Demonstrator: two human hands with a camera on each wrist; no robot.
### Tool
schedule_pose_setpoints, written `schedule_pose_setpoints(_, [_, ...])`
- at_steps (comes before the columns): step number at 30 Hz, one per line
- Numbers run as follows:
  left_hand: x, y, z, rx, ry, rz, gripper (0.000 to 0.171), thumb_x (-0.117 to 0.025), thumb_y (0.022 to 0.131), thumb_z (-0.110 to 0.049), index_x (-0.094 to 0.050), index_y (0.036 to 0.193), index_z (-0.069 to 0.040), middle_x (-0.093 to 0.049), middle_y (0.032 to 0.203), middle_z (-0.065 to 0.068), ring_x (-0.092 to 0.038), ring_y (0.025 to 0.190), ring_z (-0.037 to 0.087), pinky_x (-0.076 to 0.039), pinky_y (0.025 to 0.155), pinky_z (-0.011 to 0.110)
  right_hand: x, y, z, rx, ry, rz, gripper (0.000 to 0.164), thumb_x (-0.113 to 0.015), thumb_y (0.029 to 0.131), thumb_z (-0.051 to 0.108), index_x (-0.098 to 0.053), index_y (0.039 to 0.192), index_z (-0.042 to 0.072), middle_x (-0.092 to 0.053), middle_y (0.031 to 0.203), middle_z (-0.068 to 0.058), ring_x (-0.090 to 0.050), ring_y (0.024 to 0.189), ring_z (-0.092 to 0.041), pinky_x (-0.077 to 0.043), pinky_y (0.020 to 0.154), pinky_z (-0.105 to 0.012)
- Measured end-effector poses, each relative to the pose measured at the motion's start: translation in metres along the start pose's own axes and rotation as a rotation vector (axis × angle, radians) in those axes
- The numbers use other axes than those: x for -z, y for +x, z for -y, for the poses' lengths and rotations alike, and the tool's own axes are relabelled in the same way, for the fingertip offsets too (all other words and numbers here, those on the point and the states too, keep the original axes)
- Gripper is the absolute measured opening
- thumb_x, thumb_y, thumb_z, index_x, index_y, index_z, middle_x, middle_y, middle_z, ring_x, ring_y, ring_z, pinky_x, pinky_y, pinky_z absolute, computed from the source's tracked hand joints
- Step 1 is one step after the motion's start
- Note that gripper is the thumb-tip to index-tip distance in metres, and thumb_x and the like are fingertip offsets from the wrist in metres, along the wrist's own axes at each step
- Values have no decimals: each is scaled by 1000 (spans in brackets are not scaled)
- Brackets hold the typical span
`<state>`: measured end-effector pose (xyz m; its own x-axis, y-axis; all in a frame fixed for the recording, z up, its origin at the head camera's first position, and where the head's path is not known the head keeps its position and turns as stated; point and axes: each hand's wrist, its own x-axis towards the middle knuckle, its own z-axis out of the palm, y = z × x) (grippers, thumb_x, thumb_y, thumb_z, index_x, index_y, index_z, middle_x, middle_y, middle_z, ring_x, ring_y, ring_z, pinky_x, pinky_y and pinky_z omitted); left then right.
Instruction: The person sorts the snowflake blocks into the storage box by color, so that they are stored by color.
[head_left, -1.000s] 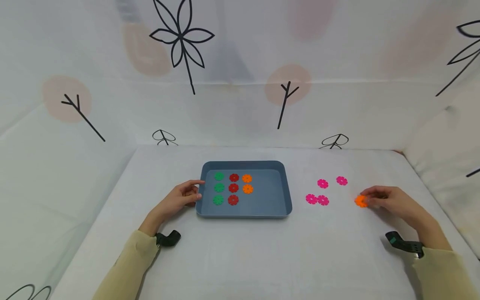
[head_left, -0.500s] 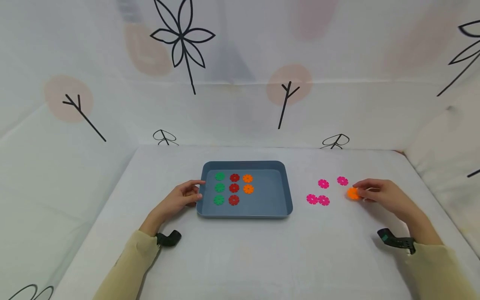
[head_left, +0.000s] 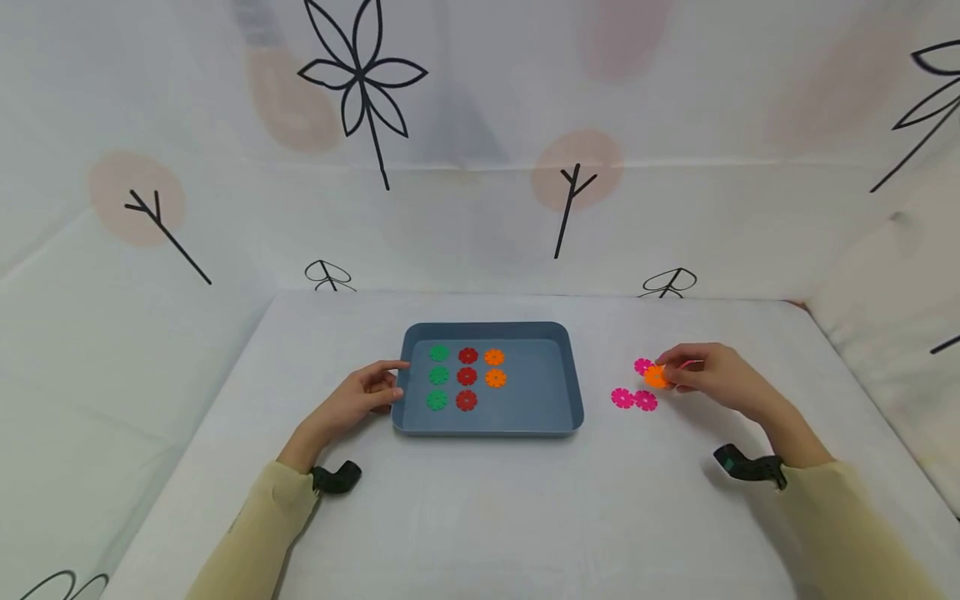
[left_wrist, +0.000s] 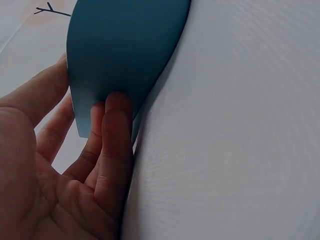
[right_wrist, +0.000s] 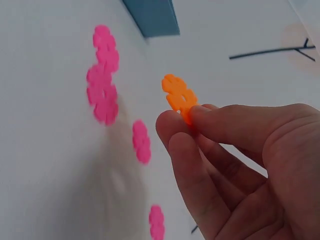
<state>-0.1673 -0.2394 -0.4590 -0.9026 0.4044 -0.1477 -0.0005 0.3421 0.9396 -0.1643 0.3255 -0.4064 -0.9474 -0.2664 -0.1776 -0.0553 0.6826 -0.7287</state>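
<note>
Disc (right_wrist: 176, 91), orange, in right hand (head_left: 716, 380), edge of tray (left_wrist: 120, 47) in left hand (head_left: 363, 392)

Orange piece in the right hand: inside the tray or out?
Out: the right hand pinches the orange piece right of the tray.

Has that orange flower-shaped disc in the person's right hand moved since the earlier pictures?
Yes: in the head view, the orange flower-shaped disc in the right hand has moved leftward, closer to the stationary blue-grey rectangular tray.

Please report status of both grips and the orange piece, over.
Right grip pinches orange piece above table. Left grip holds tray edge. Pink pieces lie below; no obstacle seen.
</note>
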Motion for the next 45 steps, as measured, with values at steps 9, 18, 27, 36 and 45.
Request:
schedule_pose_setpoints(9, [0,-1,1,5,-7,3,51,-68,97,-25,-51,143,-9,-55,104,13,-57,85,21,-54,75,30,-16,23,30,73,58,52,21,-65,97,11,-67,115,1,-64,103,-14,-69,85,-28,-58,76,-37])
schedule_pose_setpoints(18, [0,-1,0,9,-2,4,53,-68,97,-27,-50,143,-9,-56,105,13,-58,85,20,-53,75,30,-32,44,56,116,64,93,20,-65,96,10,-68,115,2,-64,102,-14,-69,85,-30,-57,78,-41])
schedule_pose_setpoints(27, [0,0,-1,10,2,4,53,-69,96,-27,-50,143,-10,-56,105,13,-57,85,20,-53,75,30,-53,62,73,207,51,118,16,-65,96,8,-71,110,5,-65,96,-10,-68,85,-32,-57,78,-44])
schedule_pose_setpoints(36, [-1,-1,-1,24,-2,-5,53,-67,97,-25,-49,144,-9,-55,104,12,-58,85,20,-53,75,30,-74,75,92,270,84,137,14,-66,96,9,-72,108,6,-68,99,-8,-67,86,-27,-57,79,-39])
schedule_pose_setpoints(45, [-2,-3,-4,12,-15,0,54,-69,96,-26,-50,143,-9,-55,105,12,-58,85,18,-53,76,30,-95,89,104,344,18,204,13,-66,95,4,-73,105,7,-69,92,-1,-64,78,-18,-54,73,-32])
